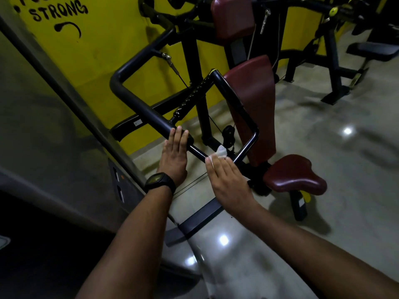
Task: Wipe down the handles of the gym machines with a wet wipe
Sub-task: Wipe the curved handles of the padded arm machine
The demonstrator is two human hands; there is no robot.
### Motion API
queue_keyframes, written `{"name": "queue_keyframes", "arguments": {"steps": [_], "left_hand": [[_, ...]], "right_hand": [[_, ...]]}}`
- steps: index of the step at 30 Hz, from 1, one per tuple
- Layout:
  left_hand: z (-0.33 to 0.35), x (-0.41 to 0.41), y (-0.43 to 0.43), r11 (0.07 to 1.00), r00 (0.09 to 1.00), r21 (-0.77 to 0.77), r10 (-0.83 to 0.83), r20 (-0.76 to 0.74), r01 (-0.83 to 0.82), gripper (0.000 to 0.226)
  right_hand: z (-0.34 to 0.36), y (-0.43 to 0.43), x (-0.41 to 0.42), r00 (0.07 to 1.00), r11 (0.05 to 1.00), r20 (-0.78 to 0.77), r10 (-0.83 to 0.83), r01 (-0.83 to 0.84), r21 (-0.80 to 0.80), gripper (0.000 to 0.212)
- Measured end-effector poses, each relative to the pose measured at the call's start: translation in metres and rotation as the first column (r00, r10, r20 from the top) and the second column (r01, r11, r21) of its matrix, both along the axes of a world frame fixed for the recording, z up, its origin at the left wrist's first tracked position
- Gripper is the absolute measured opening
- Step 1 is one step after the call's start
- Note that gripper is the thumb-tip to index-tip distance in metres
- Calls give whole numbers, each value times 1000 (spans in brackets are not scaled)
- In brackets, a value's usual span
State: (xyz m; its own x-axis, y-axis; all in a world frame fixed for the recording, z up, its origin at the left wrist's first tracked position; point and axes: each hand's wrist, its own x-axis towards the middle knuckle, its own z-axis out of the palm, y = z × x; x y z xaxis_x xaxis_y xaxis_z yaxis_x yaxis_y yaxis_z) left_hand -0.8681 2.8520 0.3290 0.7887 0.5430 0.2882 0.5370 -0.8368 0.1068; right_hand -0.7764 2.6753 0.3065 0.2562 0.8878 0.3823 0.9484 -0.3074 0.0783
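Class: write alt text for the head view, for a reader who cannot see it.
A right hand presses a white wet wipe onto a gym machine's black metal handle; the left hand, with a black wristwatch, rests flat on the same bar. A dark red padded seat and yellow wall lie beyond.

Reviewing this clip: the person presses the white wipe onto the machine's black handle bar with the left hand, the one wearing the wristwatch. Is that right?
Not quite. The head view shows the white wipe under the right hand, pressed onto the black handle bar. The left hand, the one wearing the wristwatch, rests bare on the bar beside it.
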Motion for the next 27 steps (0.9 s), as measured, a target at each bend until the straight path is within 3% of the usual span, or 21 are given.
{"name": "queue_keyframes", "arguments": {"steps": [4,7,12,16,21,25,27], "left_hand": [[-1,0,-3,1000,1000,0,10,-10,-10,109],[-1,-1,-2,1000,1000,5,14,-16,-14,109],[3,-1,-7,1000,998,-15,21,-54,-22,109],[4,-3,-5,1000,994,12,9,-105,-7,115],[3,-1,-5,1000,996,2,1,-87,-1,110],[2,-2,-6,1000,999,-19,-3,-52,2,104],[3,-1,-8,1000,999,-29,3,-44,-4,103]], "right_hand": [[-4,7,-6,988,995,-123,-97,101,25,56],[-10,5,-9,995,995,-67,-70,74,63,58],[3,16,-4,991,993,-98,-96,102,63,57],[-9,3,1,999,996,15,-36,34,85,59],[-7,2,-3,999,996,24,-39,37,86,54],[-21,-18,0,990,992,127,58,-71,106,49],[-14,-10,6,996,987,79,52,-63,145,49]]}}
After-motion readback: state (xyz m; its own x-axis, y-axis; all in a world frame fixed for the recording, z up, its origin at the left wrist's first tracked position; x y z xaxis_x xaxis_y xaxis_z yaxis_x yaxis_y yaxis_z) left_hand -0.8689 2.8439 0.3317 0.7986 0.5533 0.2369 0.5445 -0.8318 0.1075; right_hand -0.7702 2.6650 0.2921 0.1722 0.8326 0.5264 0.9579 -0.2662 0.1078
